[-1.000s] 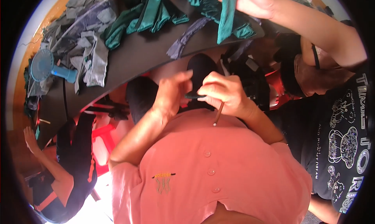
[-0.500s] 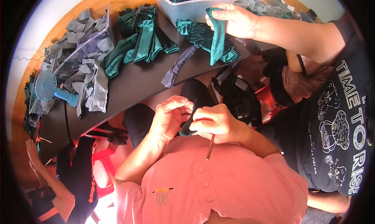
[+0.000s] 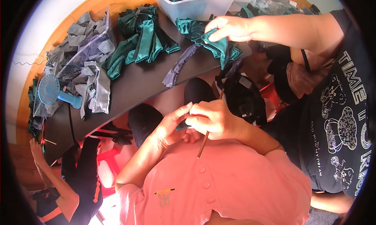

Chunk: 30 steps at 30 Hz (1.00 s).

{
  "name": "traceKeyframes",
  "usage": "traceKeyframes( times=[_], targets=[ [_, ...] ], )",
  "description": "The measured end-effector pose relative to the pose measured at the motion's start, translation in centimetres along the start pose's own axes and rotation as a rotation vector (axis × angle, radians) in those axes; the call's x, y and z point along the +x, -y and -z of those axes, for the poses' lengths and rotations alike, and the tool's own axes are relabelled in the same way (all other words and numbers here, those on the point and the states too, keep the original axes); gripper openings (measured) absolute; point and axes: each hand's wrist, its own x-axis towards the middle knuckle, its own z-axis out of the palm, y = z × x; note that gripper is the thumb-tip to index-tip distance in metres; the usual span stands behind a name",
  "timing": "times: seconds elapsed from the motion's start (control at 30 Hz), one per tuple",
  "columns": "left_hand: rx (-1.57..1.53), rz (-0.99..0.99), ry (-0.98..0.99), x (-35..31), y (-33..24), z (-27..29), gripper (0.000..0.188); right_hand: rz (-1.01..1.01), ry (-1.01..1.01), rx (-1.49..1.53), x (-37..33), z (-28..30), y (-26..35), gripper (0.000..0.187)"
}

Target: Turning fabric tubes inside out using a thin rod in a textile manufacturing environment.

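Observation:
Both my hands meet in front of my chest. My right hand (image 3: 213, 118) is closed around a thin brown stick (image 3: 203, 144), which slants past the fist above and below. My left hand (image 3: 171, 127) presses up against the right one, its fingers bent around a small dark green piece of cloth (image 3: 182, 126). Most of that cloth is hidden between the hands, so its shape cannot be made out. On the table beyond lie shiny green velvet strips (image 3: 145, 42) and a gathered grey-purple strip (image 3: 180, 66).
At the left, a clear bin (image 3: 88, 40) overflows with grey cloth pieces beside a blue plastic fan-like thing (image 3: 49, 89). A clear tub (image 3: 196, 7) stands at the back. Another person's hand (image 3: 231, 28) holds green velvet at the right; a third person's hands (image 3: 37, 154) show far left.
My hands have come together, and the dark green cloth is now mostly covered. The stick's lower end has swung left. The person on the right has lowered the green velvet toward the table.

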Motion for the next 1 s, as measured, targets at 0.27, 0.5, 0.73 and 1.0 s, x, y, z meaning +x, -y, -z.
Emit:
traceKeyframes(
  times=[0.27,0.5,0.73,1.0],
  targets=[
    [-0.240,-0.626,-0.199,0.3,-1.1,-0.9,0.010,-0.034,0.001,0.140,-0.6,-0.7,0.0,0.015],
    [1.191,-1.539,-0.859,-1.6,-6.8,1.0,0.013,-0.934,-0.190,0.914,1.0,-1.5,-1.6,0.007],
    [1.753,-1.208,-0.972,0.6,-8.3,7.0,0.013,-1.119,-0.128,0.999,0.2,-2.7,-3.1,0.015],
    [1.594,-1.323,-0.791,0.9,-7.8,5.7,0.016,-1.258,-0.108,1.243,-2.0,-4.3,-4.0,0.026]
  ],
)
